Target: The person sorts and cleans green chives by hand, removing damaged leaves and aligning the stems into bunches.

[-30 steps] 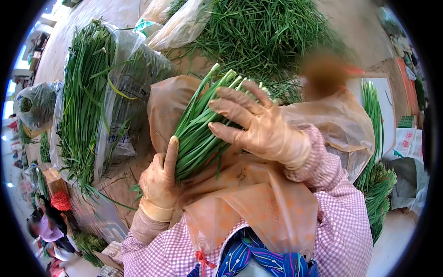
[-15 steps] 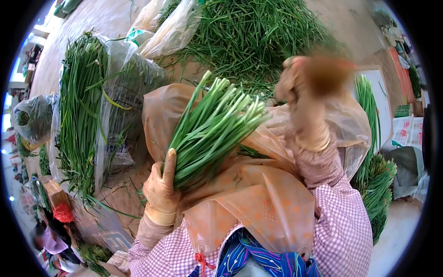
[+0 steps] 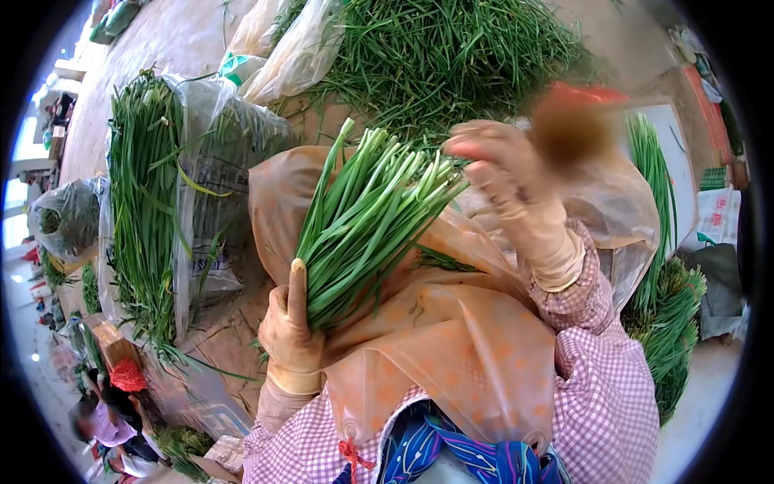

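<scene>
My left hand (image 3: pixel 292 327), thumb upright along the stalks, is closed around the lower leafy part of a bunch of garlic chives (image 3: pixel 367 230). The pale cut ends fan out up and to the right. Close to those ends is my right hand (image 3: pixel 500 161), its fingers bent and smeared by motion; whether they pinch a stalk cannot be made out. Both hands look gloved. An orange translucent plastic apron (image 3: pixel 443 331) covers my lap beneath the bunch, with a few loose green blades on it.
A large heap of loose chives (image 3: pixel 451 60) lies ahead. To the left, a plastic bag (image 3: pixel 214 202) stands beside packed chives (image 3: pixel 145 210). More chive bundles (image 3: pixel 665 339) lie at the right. A brown blurred blot (image 3: pixel 574 133) hides part of the view near my right hand.
My right hand has moved left and slightly down, toward the pale ends of the bunch. My left hand keeps its hold; the view has shifted slightly.
</scene>
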{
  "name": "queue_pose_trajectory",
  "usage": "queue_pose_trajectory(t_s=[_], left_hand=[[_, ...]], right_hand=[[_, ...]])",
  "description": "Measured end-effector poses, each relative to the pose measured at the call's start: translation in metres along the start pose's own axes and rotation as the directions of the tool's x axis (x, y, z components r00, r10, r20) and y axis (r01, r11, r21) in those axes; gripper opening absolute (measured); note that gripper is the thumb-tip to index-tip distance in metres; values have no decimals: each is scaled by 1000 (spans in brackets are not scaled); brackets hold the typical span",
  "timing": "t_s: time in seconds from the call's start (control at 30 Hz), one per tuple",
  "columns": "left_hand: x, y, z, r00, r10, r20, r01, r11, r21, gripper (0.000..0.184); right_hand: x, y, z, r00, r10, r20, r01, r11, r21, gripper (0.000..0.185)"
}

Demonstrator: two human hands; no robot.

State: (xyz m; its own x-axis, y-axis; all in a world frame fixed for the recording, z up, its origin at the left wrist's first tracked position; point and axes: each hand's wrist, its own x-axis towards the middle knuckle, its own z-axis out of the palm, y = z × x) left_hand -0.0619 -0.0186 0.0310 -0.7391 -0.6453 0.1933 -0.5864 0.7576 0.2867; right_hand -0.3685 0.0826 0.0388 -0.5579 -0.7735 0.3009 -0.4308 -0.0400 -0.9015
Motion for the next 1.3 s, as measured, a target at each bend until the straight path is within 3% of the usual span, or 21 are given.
queue_pose_trajectory(t_s=[0.03, 0.07, 0.17, 0.23, 0.27, 0.3, 0.33, 0.43, 0.5, 0.53, 0.63, 0.67, 0.7, 0.73, 0.77, 0.9, 1.03, 1.1, 1.17, 1.23, 1.3], left_hand=[[1, 0, 0, 1000, 9, 0, -9, 1000, 2, 86], [0, 1, 1, 1000, 5, 2, -5, 1000, 10, 86], [1, 2, 1, 1000, -2, -10, 2, 1000, -1, 87], [-4, 3, 0, 1000, -22, -8, 22, 1000, -15, 87], [-4, 3, -1, 1000, -29, -1, 29, 1000, -13, 86], [-3, 2, 0, 1000, -31, 0, 31, 999, -13, 86], [-3, 1, 1, 1000, -30, 0, 30, 999, -18, 86], [-3, 0, 4, 999, -32, -25, 30, 996, -78, 85], [-5, -3, 5, 1000, -25, 17, 26, 998, -53, 103], [-6, -4, 5, 1000, -24, 19, 25, 998, -54, 103], [-3, -4, 7, 1000, -1, -7, 1, 999, -34, 104], [-3, -2, 6, 1000, -13, 1, 13, 999, -42, 104], [-3, -1, 6, 1000, -27, 10, 27, 998, -51, 104], [-3, 0, 5, 1000, -27, 13, 27, 999, -46, 104], [-2, 1, 4, 999, -29, 22, 30, 998, -48, 104], [-2, 4, 3, 998, -69, 7, 69, 994, -80, 92], [-1, 5, 1, 998, -60, -3, 60, 995, -80, 92], [-1, 3, 1, 999, -44, 11, 45, 995, -91, 91], [0, 4, 2, 999, -44, 2, 44, 995, -91, 91], [1, 4, 3, 999, -35, -4, 35, 995, -89, 90], [-1, 4, 3, 998, -68, 12, 69, 993, -92, 90]], right_hand=[[9, -8, 0, 961, -188, 205, 235, 943, -236, 31], [12, -22, 6, 942, -44, 332, 193, 882, -430, 27], [10, -9, 27, 915, -4, 404, 165, 916, -365, 28], [5, 2, 36, 927, -71, 369, 190, 936, -297, 30], [3, 3, 38, 950, -51, 307, 55, 998, -4, 29], [2, 5, 39, 968, -14, 249, -62, 954, 293, 28], [-4, 3, 42, 962, 191, 195, -265, 827, 496, 25], [7, 5, -3, 945, 260, 200, -326, 802, 501, 24], [12, 11, -38, 966, 202, 160, -250, 583, 773, 24], [12, 14, -41, 966, 205, 159, -251, 583, 773, 24], [13, 18, -44, 995, 97, -14, -87, 943, 322, 25], [10, 10, -34, 979, 200, 31, -202, 960, 193, 26], [9, 2, -21, 979, 200, 29, -202, 959, 198, 26], [9, -5, -9, 996, -3, 90, 5, 1000, -31, 26], [9, -10, 2, 964, -185, 193, 229, 944, -239, 26], [10, -9, 42, 946, -44, 321, 136, 953, -271, 22], [3, -10, 53, 954, -182, 239, 261, 897, -356, 13], [2, -18, 48, 856, -427, 291, 514, 644, -566, 15], [-2, -22, 39, 812, -465, 353, 583, 611, -535, 16], [-4, -24, 34, 772, -488, 407, 630, 674, -385, 18], [-3, -30, 33, 744, -529, 409, 667, 629, -400, 15]])
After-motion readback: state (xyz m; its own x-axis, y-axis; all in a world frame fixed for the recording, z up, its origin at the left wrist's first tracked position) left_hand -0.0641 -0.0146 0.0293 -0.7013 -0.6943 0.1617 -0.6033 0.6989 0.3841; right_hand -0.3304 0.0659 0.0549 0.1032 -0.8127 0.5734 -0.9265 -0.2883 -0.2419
